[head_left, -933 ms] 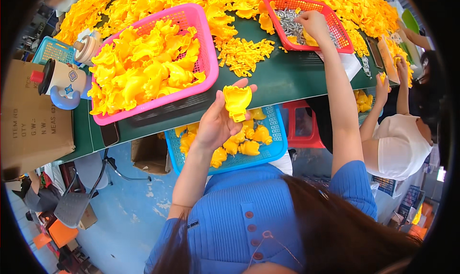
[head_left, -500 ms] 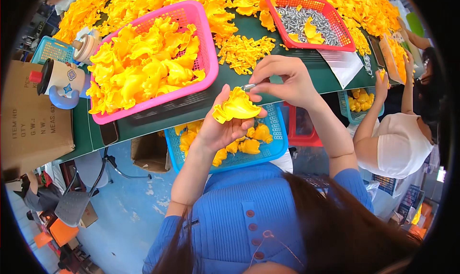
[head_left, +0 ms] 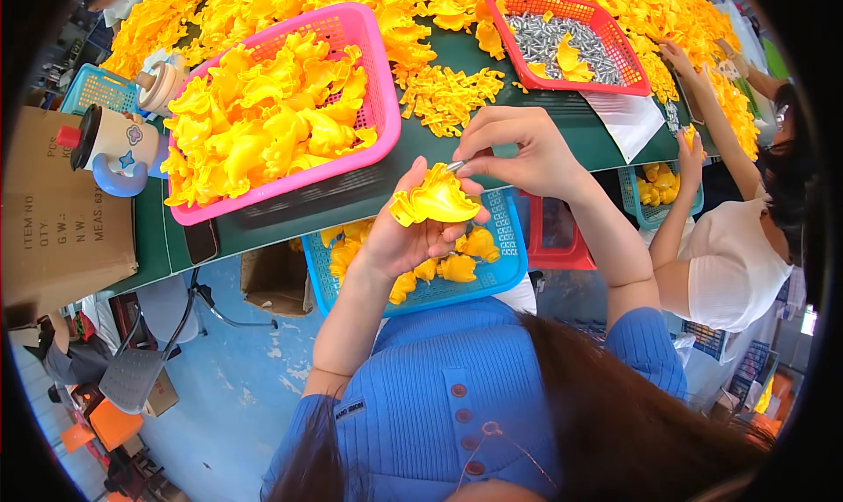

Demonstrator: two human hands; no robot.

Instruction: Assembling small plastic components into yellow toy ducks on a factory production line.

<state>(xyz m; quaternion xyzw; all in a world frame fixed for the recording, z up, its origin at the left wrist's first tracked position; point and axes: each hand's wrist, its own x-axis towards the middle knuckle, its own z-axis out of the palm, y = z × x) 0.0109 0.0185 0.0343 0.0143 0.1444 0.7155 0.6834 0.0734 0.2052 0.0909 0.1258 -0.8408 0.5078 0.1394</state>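
A curved, glossy yellow plastic piece [head_left: 439, 197] with a wavy edge rests in my left hand [head_left: 392, 241], whose fingers curl round it from below. My right hand [head_left: 533, 153] pinches a small silver metal cylinder [head_left: 456, 166] between thumb and fingertips. The cylinder's lower end is at the top of the yellow piece; whether it sits inside cannot be seen. Below my hands, a blue basket [head_left: 514, 269] on my lap holds several yellow pieces, some with metal showing. Similar yellow pieces fill a pink basket [head_left: 384, 116] to the left.
A red basket [head_left: 639, 68] of silver cylinders stands at the back right, beside a white sheet [head_left: 625, 120]. Small yellow parts [head_left: 450, 98] lie heaped on the green table [head_left: 316, 199]. A cup [head_left: 123, 147] and carton [head_left: 66, 212] stand left. A co-worker [head_left: 733, 256] sits at right.
My right hand has brought the silver cylinder slightly down against the yellow piece, and less of it shows. The co-worker's arm now reaches forward across the table.
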